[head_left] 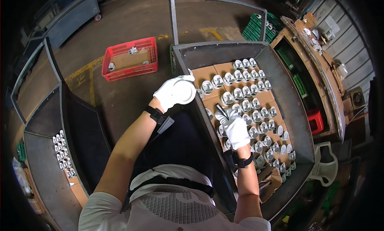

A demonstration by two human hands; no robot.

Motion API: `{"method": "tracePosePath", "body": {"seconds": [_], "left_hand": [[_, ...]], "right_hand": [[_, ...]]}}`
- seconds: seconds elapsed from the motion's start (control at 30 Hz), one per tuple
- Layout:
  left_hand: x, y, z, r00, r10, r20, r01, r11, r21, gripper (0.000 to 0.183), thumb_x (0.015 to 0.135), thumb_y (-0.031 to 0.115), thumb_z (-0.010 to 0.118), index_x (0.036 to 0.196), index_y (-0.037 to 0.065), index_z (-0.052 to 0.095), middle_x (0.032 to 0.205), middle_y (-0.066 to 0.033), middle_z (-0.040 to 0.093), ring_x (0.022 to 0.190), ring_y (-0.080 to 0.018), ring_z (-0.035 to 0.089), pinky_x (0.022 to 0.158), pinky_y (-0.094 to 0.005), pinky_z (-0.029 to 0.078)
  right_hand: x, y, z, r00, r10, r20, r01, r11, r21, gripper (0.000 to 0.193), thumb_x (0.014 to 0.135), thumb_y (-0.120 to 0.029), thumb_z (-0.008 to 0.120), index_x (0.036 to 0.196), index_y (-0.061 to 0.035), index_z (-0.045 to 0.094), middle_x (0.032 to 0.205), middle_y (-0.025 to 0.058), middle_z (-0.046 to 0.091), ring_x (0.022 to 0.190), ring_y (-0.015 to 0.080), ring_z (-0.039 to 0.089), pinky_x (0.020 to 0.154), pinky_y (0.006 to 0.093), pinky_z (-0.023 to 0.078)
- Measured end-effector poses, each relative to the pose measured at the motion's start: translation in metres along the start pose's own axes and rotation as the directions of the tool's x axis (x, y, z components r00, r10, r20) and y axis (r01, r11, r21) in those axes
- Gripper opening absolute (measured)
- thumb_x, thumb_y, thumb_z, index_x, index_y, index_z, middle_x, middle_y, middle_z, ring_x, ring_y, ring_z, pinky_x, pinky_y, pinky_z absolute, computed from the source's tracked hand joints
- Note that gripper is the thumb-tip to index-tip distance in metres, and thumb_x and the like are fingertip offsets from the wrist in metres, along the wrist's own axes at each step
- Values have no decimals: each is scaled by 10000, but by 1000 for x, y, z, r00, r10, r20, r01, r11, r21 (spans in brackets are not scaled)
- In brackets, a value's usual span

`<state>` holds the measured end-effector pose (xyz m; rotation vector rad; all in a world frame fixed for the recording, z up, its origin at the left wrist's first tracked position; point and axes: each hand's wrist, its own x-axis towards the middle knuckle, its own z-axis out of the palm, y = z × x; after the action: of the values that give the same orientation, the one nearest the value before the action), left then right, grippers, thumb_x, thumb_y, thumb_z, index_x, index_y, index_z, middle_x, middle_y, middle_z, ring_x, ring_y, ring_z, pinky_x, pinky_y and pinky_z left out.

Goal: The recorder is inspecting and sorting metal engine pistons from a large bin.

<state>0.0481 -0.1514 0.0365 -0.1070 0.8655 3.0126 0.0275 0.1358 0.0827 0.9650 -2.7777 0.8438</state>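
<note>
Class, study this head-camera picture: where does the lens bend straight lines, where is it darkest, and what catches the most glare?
Head view: the metal bin edges bow outward toward the rim; the corners fall to black. The white gloves glare brightest, the left hand on a round metal part, the right hand holding a dark tool over rows of shiny parts. The centre is sharp.

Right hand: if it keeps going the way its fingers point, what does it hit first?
Likely the round metal parts on the cardboard sheet just beyond the right hand; its height above them is unclear.

Steel bin cart [285, 96], brown cardboard sheet [208, 73] (lining its floor) under rows of metal cups [256, 104]
</note>
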Motion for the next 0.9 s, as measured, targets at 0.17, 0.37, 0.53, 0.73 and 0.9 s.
{"method": "tracePosePath", "body": {"seconds": [0.17, 0.37, 0.53, 0.73, 0.9], "left_hand": [[0, -4, 32, 952, -218, 215, -4, 693, 721, 279, 937, 96, 561, 1168, -13, 672, 1093, -74, 688, 958, -144, 641, 855, -252, 499], [-9, -9, 66, 836, -541, 92, 430, 750, 503, 247, 960, 262, 626, 1028, 38, 705, 957, -56, 689, 828, -124, 636, 741, -247, 501], [-9, -21, 52, 782, -621, 41, 516, 684, 515, 320, 967, 352, 632, 990, 38, 690, 837, -15, 659, 754, -106, 610, 713, -250, 499], [-7, -22, 53, 737, -668, 104, 399, 555, 730, 320, 979, 365, 613, 873, 69, 672, 754, 28, 596, 681, -68, 539, 641, -233, 458], [-8, -29, 62, 721, -692, 42, 405, 470, 784, 327, 981, 383, 606, 825, 99, 648, 722, 48, 557, 651, -47, 500, 591, -222, 423]], "right_hand": [[11, -2, 3, 959, -228, -170, 194, 962, -194, 121, 872, -197, 672, 857, -82, 635, 775, 100, 620, 687, 299, 611, 578, 403, 469], [30, -5, 7, 883, -468, -25, 376, 740, -558, 61, 869, -117, 574, 810, -111, 559, 698, 66, 487, 656, 236, 510, 567, 366, 405], [33, -7, -3, 730, -673, 119, 393, 270, -879, 62, 839, -88, 557, 827, -116, 502, 718, 50, 440, 651, 211, 483, 567, 369, 417], [31, 10, -10, 767, -620, 168, 484, 386, -785, 176, 886, -215, 554, 739, -145, 486, 637, 31, 480, 592, 179, 543, 512, 351, 419], [36, 7, -28, 832, -400, 384, 479, 868, -133, 322, 895, -397, 604, 762, -104, 589, 636, 123, 587, 586, 264, 616, 535, 389, 462]]}}
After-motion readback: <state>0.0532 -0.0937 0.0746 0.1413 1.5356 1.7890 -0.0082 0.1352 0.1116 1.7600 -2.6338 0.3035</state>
